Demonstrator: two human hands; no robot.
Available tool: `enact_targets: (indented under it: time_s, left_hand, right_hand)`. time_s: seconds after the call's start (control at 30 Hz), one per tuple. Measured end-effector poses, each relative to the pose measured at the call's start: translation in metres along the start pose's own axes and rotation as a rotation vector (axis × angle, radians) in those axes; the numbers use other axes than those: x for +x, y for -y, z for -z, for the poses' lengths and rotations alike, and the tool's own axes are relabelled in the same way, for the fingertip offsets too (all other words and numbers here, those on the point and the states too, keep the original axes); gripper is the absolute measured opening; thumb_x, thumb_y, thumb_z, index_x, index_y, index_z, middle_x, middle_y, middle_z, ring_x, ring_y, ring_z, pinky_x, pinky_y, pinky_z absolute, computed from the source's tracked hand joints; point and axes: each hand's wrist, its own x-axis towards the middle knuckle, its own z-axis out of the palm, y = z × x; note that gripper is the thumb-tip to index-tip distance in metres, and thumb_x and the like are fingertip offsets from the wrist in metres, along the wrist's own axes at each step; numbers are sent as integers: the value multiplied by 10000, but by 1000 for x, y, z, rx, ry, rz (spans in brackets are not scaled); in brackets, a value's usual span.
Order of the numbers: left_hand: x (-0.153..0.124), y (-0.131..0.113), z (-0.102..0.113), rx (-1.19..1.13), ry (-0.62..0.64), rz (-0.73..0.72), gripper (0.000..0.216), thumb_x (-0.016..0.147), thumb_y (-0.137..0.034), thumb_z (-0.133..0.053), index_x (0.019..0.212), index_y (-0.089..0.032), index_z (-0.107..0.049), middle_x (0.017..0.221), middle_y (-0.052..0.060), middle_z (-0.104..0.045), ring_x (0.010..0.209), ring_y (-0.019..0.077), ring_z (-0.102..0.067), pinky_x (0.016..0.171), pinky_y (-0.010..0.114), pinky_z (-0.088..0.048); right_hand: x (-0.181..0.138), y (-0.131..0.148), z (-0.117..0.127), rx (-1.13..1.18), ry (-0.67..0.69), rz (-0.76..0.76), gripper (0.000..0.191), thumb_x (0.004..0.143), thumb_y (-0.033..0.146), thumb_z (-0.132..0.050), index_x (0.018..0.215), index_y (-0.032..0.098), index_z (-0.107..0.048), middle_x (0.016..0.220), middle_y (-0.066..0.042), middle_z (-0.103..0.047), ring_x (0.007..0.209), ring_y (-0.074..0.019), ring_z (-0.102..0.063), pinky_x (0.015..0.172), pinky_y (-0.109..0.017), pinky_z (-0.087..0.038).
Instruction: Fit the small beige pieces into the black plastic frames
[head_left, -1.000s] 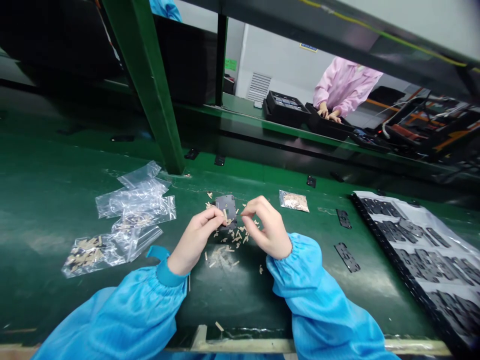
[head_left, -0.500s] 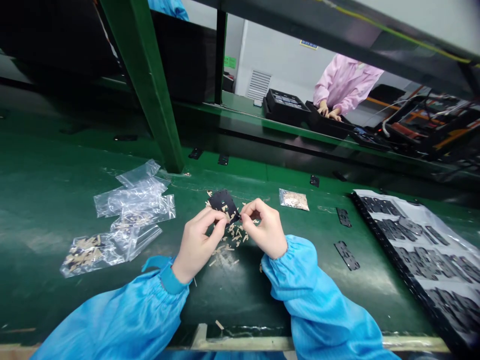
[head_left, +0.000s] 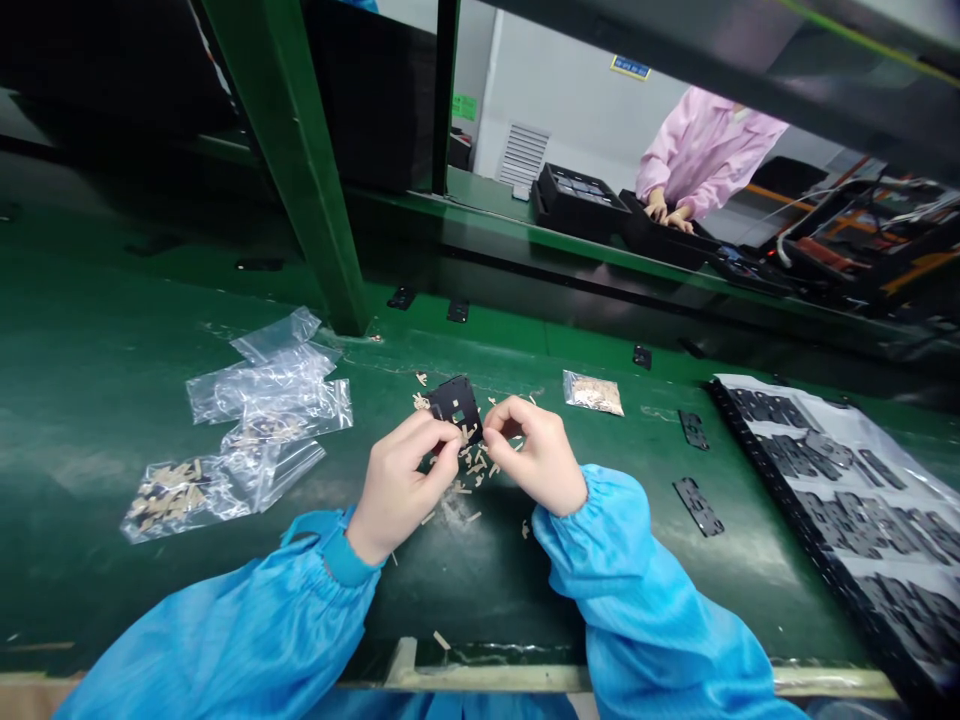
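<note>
My left hand [head_left: 399, 482] pinches the lower edge of a small black plate [head_left: 454, 404] with cut-outs, holding it tilted just above the green bench top [head_left: 90, 380]. My right hand [head_left: 537, 456] is closed in a pinch against the plate's lower right corner, thumb and forefinger together on something too small to make out. Several small tan strips [head_left: 471, 468] lie scattered on the bench under and between both hands. Both arms wear blue sleeves.
Clear plastic bags [head_left: 274, 400], some holding tan strips, lie to the left; another small bag [head_left: 592, 393] is to the right. Loose black plates [head_left: 697, 505] and a black tray of plates under plastic [head_left: 847, 490] sit right. A green post [head_left: 300, 160] stands ahead. A person in pink [head_left: 697, 150] works behind.
The plate has been lifted and tilted up from lying nearly flat. My hands have drawn closer together at its lower edge, and the view has shifted slightly.
</note>
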Motion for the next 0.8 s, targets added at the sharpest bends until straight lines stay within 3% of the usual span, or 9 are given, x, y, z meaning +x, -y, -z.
enact_targets:
  time_s: [0.23, 0.57, 0.8]
  left_hand:
    - [1, 0, 2, 14, 13, -26, 153, 808, -120, -468, 693, -165, -557, 648, -7, -516, 609, 102, -493, 576, 215, -391]
    - [3, -2, 4, -15, 37, -20, 154, 806, -111, -467, 685, -158, -550, 658, 1, -530, 618, 104, -498, 585, 220, -390]
    - [3, 1, 6, -99, 62, 62, 164, 814, -139, -465, 670, -166, -539, 652, -8, -524, 617, 107, -499, 586, 226, -392]
  right_hand:
    - [7, 0, 7, 227, 181, -218, 50, 698, 167, -504, 650, 171, -492, 621, 22, -522, 546, -87, -466, 525, -206, -386]
    - [5, 3, 7, 180, 155, -168, 61, 680, 146, -507, 630, 171, -482, 611, 29, -507, 552, -82, -463, 533, -199, -386]
    - [5, 4, 8, 194, 165, -176, 58, 674, 154, -515, 629, 171, -482, 598, 32, -502, 534, -76, -460, 516, -194, -394]
